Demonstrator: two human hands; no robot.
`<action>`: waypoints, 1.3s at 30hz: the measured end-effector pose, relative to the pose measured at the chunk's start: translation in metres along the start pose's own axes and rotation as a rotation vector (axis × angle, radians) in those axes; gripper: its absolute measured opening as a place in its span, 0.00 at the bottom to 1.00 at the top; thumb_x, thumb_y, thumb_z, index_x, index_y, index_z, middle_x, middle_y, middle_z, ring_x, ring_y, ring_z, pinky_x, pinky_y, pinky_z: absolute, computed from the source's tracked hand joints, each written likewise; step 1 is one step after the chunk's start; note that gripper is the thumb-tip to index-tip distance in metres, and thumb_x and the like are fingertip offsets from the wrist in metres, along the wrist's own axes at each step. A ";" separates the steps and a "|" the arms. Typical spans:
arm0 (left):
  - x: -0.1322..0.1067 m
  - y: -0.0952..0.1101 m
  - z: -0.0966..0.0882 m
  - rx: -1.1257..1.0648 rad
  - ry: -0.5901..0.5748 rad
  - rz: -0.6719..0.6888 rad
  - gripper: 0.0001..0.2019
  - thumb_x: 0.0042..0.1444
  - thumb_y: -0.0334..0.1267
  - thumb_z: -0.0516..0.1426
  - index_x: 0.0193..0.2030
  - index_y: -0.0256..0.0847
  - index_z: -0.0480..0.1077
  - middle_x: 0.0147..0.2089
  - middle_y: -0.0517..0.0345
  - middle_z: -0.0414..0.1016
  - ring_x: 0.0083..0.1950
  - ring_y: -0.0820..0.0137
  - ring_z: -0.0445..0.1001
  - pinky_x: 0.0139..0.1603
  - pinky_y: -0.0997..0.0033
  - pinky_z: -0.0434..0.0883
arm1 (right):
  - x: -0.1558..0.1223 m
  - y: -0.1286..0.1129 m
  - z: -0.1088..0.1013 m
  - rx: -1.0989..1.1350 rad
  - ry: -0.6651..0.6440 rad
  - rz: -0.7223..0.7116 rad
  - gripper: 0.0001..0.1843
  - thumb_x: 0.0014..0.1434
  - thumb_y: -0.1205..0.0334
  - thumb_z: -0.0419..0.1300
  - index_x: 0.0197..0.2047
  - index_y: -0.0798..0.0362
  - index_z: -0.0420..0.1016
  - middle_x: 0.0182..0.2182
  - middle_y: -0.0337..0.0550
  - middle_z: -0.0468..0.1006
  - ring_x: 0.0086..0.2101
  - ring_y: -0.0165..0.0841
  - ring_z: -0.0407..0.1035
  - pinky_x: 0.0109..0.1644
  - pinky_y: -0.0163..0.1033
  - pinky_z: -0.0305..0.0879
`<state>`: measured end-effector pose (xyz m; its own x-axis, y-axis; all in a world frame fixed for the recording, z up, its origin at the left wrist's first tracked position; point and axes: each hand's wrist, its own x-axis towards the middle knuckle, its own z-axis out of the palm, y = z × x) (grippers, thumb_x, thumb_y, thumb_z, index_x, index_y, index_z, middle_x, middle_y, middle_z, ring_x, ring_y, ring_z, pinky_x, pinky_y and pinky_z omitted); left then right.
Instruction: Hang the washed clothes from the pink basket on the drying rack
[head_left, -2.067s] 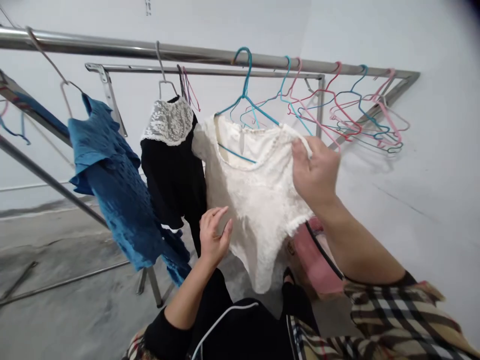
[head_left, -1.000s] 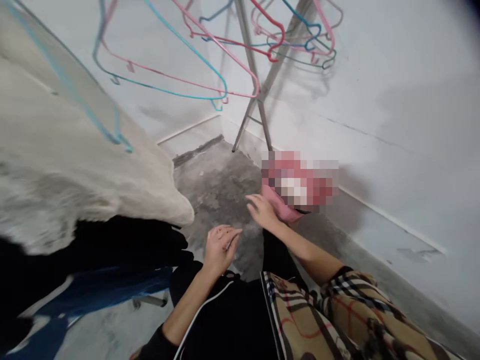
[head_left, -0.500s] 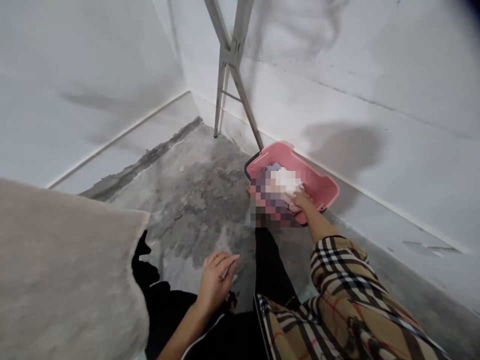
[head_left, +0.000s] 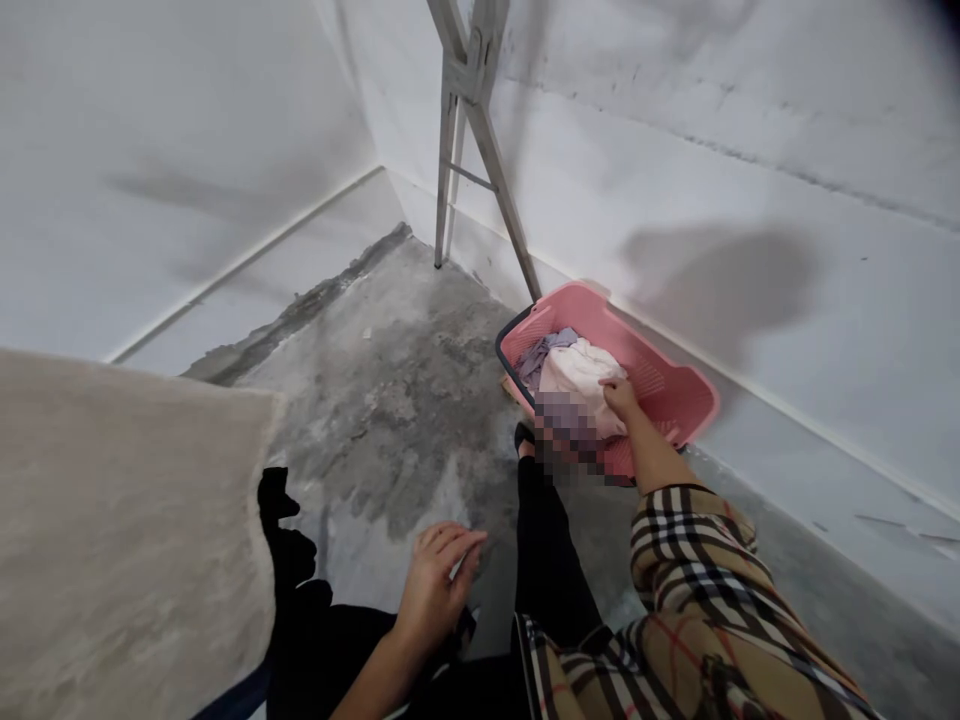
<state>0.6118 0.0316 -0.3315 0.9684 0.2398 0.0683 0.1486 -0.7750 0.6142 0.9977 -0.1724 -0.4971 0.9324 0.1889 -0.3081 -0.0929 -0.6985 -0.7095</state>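
Note:
Within the pink laundry basket, my right hand is closed on a pale pinkish-white garment that lies bunched up. Purple clothing is beneath and beside it, its near part blurred out by blocky pixels. In front of my body, my left hand hangs over the floor with nothing in it. Its fingers are loosely bent, and a small gap shows between thumb and forefinger.
A metal folding rack has its crossed legs standing behind the basket, by the white wall. Beige fuzzy fabric hangs at my left. Under my legs is a stained concrete floor.
The basket sits slightly farther right and lower in view. My right hand has moved slightly right, and the light garment shows more spread out. The left hand keeps its pose.

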 end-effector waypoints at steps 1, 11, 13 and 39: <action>-0.001 0.001 -0.002 -0.001 0.006 0.002 0.10 0.63 0.37 0.54 0.45 0.46 0.77 0.38 0.56 0.81 0.43 0.64 0.77 0.45 0.61 0.73 | 0.000 -0.010 -0.004 0.048 0.021 -0.014 0.18 0.62 0.58 0.54 0.48 0.63 0.75 0.46 0.54 0.77 0.49 0.40 0.70 0.56 0.48 0.65; -0.036 0.014 -0.033 -0.069 0.145 -0.019 0.10 0.62 0.37 0.55 0.46 0.47 0.77 0.40 0.55 0.81 0.45 0.63 0.77 0.46 0.59 0.73 | -0.123 -0.195 -0.097 0.489 -0.227 -0.349 0.17 0.48 0.58 0.56 0.37 0.54 0.80 0.32 0.43 0.80 0.27 0.31 0.68 0.30 0.35 0.62; -0.038 0.020 -0.046 -0.126 0.183 -0.045 0.11 0.62 0.38 0.55 0.47 0.47 0.76 0.43 0.53 0.80 0.47 0.63 0.77 0.49 0.58 0.73 | -0.171 -0.235 -0.118 0.567 -0.368 -0.446 0.11 0.47 0.60 0.58 0.32 0.53 0.80 0.31 0.42 0.80 0.27 0.30 0.69 0.29 0.35 0.62; -0.142 0.062 -0.199 -1.122 0.229 -0.286 0.17 0.47 0.49 0.67 0.38 0.37 0.78 0.32 0.58 0.78 0.31 0.73 0.72 0.35 0.74 0.69 | -0.425 -0.327 -0.151 0.164 -0.427 -0.953 0.17 0.54 0.44 0.66 0.42 0.45 0.82 0.43 0.45 0.81 0.47 0.44 0.74 0.48 0.46 0.72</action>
<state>0.4438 0.0653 -0.1466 0.8532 0.5088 -0.1146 -0.0154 0.2441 0.9696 0.6842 -0.1284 -0.0387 0.4477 0.8595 0.2465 0.5372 -0.0381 -0.8426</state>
